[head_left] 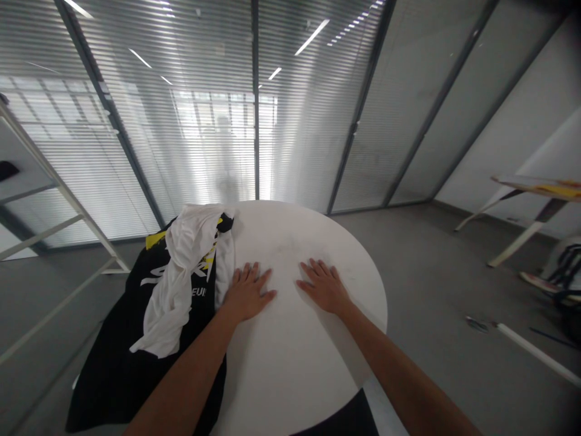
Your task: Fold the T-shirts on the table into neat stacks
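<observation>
Both hands lie flat on a round white counter (290, 363), palms down, fingers spread apart, clamped on nothing. The left hand (247, 293) rests near the middle of the counter, fingers pointing to twelve o'clock. The right hand (323, 286) lies just beside it at its three o'clock, with a bare strip of counter between them.

At the left hand's nine o'clock is a heap of clothes. A crumpled white garment (181, 272) lies on top of a black shirt (118, 363) with white and yellow print. The black shirt hangs over the counter's edge toward seven o'clock. A white hem runs beside the left hand's outer fingers; whether they touch it I cannot tell.

Beyond the counter at twelve o'clock stands a glass wall (254, 121) with blinds, and a pale metal rack (59, 188) stands at nine o'clock.
</observation>
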Available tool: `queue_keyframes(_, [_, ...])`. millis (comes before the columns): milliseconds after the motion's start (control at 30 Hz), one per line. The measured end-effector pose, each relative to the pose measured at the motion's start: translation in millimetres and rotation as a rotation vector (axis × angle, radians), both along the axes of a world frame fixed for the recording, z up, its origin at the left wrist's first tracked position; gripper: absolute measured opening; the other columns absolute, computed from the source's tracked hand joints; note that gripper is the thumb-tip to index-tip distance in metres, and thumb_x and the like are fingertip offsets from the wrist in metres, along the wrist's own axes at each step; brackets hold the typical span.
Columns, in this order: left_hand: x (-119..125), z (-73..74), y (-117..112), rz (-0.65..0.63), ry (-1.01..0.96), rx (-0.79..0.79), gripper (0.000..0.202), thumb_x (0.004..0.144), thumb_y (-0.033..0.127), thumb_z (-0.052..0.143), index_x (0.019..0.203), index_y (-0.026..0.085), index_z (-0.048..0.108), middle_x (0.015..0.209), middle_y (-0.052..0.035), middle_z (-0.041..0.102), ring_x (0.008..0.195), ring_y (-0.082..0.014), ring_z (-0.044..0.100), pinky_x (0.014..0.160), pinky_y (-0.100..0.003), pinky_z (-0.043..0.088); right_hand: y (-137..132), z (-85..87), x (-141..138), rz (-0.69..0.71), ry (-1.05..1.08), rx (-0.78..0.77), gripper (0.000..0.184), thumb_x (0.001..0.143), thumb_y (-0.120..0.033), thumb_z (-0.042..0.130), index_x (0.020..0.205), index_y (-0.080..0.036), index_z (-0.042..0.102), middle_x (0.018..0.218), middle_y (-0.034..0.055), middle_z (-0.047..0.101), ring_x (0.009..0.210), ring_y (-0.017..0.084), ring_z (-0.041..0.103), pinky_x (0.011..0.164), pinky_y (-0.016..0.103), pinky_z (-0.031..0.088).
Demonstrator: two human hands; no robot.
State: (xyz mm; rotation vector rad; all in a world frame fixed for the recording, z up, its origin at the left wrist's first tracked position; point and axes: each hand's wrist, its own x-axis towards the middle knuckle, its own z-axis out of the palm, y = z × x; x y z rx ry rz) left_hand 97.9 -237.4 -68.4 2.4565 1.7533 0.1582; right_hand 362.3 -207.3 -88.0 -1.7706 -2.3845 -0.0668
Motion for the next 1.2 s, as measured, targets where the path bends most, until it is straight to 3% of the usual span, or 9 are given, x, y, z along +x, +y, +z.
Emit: queue_keyframes(1200, [-1.0,1.6,3.0,-0.003,-0.009,-0.013,0.077,0.087,0.075,0.019,0.152,0.035,0.023,0.161,-0.0110,0.014,0.147,-0.0365,0.008,0.114,-0.057,0.009,1.5,5.1,-0.2,-0.003,0.029,0.022,0.065,0.091,-0.066,0.033,0.147,-0.032,0.039,0.155,0.0077,0.034,0.141,0.032,0.028,0.111,0.055,0.020])
